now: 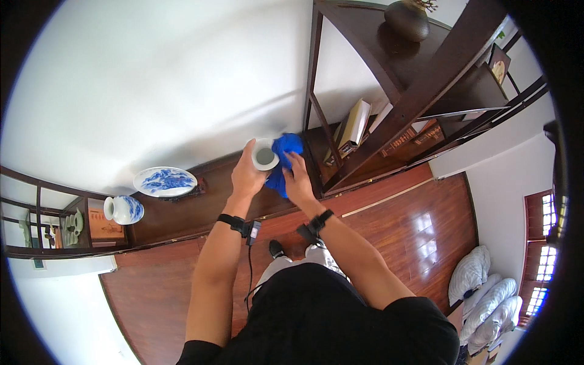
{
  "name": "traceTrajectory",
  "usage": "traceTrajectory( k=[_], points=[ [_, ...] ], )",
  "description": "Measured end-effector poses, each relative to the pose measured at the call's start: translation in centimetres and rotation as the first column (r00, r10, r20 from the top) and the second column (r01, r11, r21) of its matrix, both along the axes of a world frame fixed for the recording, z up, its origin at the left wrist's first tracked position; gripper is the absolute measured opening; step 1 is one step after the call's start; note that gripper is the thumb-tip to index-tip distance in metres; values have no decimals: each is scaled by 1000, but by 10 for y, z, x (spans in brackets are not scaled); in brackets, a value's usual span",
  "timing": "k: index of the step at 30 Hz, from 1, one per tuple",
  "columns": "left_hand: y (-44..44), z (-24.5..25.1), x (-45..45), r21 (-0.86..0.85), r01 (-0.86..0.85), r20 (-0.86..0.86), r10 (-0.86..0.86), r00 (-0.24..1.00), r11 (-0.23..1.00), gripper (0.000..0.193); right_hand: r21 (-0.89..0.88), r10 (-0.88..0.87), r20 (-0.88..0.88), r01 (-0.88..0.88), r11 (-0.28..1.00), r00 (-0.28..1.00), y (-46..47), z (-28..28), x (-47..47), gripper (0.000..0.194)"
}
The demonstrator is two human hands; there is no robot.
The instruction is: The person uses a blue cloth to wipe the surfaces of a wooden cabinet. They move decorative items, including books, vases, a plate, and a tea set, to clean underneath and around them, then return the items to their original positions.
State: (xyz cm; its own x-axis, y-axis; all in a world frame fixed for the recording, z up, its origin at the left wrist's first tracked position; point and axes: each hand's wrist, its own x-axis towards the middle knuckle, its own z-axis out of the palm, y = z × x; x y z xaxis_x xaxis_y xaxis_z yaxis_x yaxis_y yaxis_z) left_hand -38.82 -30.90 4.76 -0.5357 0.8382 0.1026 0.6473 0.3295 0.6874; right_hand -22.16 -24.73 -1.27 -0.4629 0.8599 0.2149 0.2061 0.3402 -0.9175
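A white vase (266, 155) is seen almost straight down into its flared mouth, above a dark wooden cabinet top (214, 200). Around its left side curls my left hand (246, 175), gripping it. My right hand (299, 178) presses a blue cloth (288, 145) near the vase's right side, fingers bent over the fabric. Part of the cloth hangs below the hand, and the vase's body is mostly hidden. Further left stand a blue-and-white porcelain plate (165, 182) on a dark stand and a blue-and-white vase (130, 210).
On the right rises a dark wooden display shelf (401, 100) holding books (358, 121) and a dark round pot (407, 20). Another shelf at far left bears a green teapot set (73, 226). White wrapped bundles (483, 305) lie on the floor at lower right.
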Motion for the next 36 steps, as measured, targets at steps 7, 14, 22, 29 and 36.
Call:
traceTrajectory(
  k=[7,14,22,29,36],
  points=[
    [6,29,2,-87,26,-240,-46,970,996,103,-58,110,8,-109,992,994,33,-11,10,54],
    [26,55,-35,-382,408,-146,-491,859,829,110,-207,76,76,-59,977,994,51,3,-11,62],
    [22,57,-6,-428,85,-224,-197,954,900,122,-12,93,190,-93,996,977,2,4,9,86],
    [8,53,-40,-354,304,-210,-392,896,885,115,-104,84,301,-55,993,950,52,-4,-5,60],
    [0,32,-15,-188,94,-164,-125,979,978,117,-145,114,156,-91,985,981,15,10,9,69]
  ],
)
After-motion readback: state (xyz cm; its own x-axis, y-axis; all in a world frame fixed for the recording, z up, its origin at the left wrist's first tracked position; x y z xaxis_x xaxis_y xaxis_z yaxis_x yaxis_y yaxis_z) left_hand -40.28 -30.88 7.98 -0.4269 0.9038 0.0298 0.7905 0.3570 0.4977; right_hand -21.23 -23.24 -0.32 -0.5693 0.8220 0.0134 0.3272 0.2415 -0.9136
